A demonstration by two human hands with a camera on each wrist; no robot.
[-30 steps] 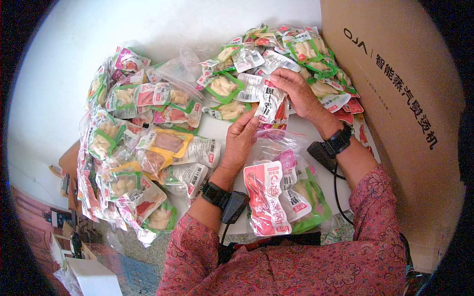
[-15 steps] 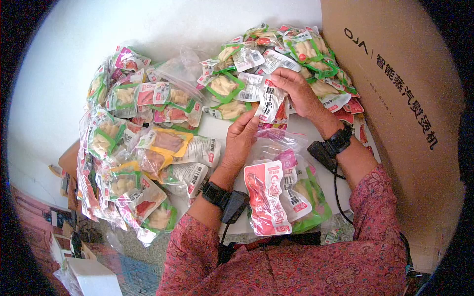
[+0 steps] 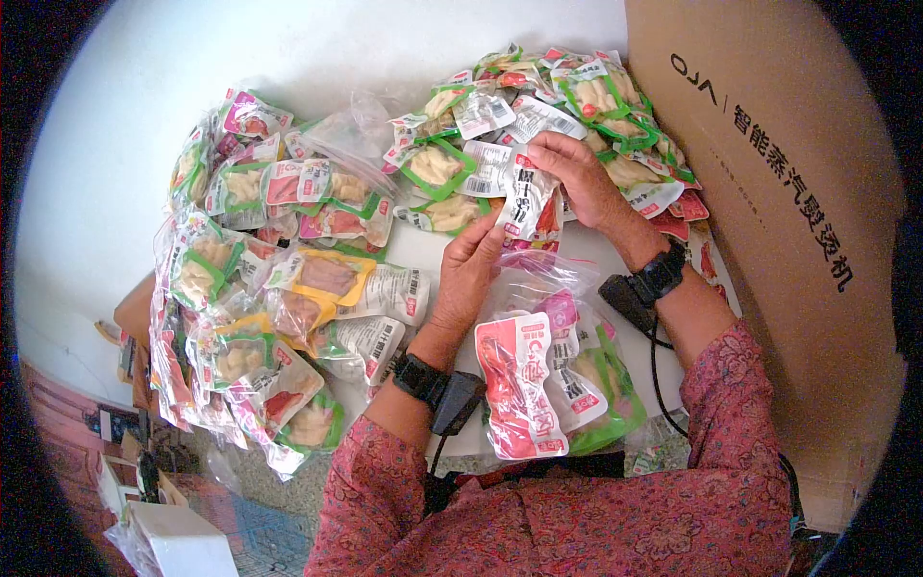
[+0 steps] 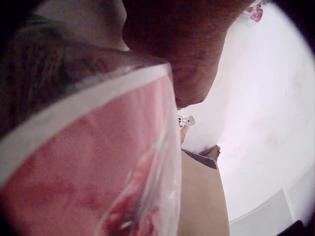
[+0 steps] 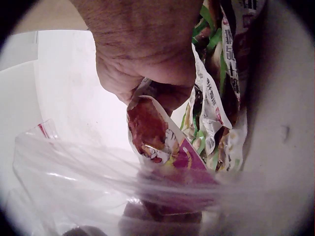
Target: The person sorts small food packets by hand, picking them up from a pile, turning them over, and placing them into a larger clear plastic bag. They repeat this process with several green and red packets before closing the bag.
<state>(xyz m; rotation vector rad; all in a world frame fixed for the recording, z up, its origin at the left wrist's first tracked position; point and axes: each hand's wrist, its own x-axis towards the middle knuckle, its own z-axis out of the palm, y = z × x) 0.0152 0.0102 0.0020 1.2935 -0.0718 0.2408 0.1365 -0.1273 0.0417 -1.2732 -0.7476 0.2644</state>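
A white food packet (image 3: 532, 197) with dark lettering is held up between both hands in the head view. My left hand (image 3: 469, 274) pinches its lower left edge, while the right hand (image 3: 582, 183) grips the upper right part. Its other side, with reddish-brown meat and a purple area, shows in the right wrist view below the right hand (image 5: 142, 54). Nearer the body lies a clear zip bag (image 3: 519, 279) with several packets, a red one (image 3: 519, 385) on top. That red packet (image 4: 98, 162) covers much of the left wrist view; the left fingertips are hidden there.
Heaped packets (image 3: 332, 279) fill the left of the white table, partly in clear bags. Another pile (image 3: 437, 168) stands behind the hands. A large cardboard box (image 3: 769, 288) rises along the right side. Black cables (image 3: 656, 385) hang from the wrist cameras.
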